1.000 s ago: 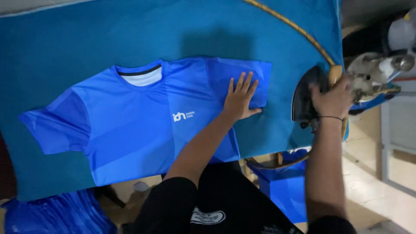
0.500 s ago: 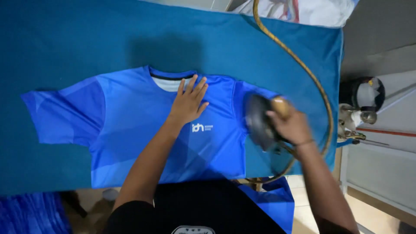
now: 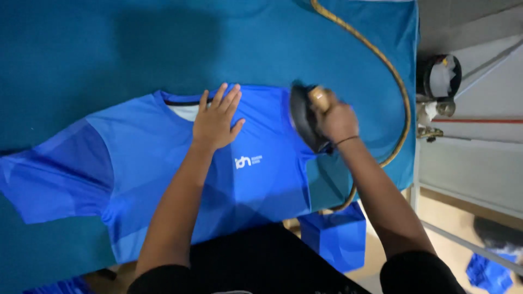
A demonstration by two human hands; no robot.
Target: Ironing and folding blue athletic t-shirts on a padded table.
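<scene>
Blue shirt (image 3: 158,174) is lying flat, front up, across the teal tabletop (image 3: 81,60), collar pointing away from you, one sleeve spreading toward the left edge of view. Your left hand (image 3: 215,120) is pressing down on the chest just below the collar, fingers (image 3: 220,95) spread open and flat, gripping nothing. Your right hand (image 3: 335,117) is wrapping closed around the handle of the iron (image 3: 302,117), which is sitting on the shirt's right shoulder area, beside your left hand but not touching it. The iron's braided hose (image 3: 381,65) is looping from the top of the tabletop around the right side and back under your right forearm. A folded blue garment (image 3: 332,237) is hanging off the near tabletop edge, just below the shirt hem. More blue fabric (image 3: 485,269) is lying on the floor at lower right.
</scene>
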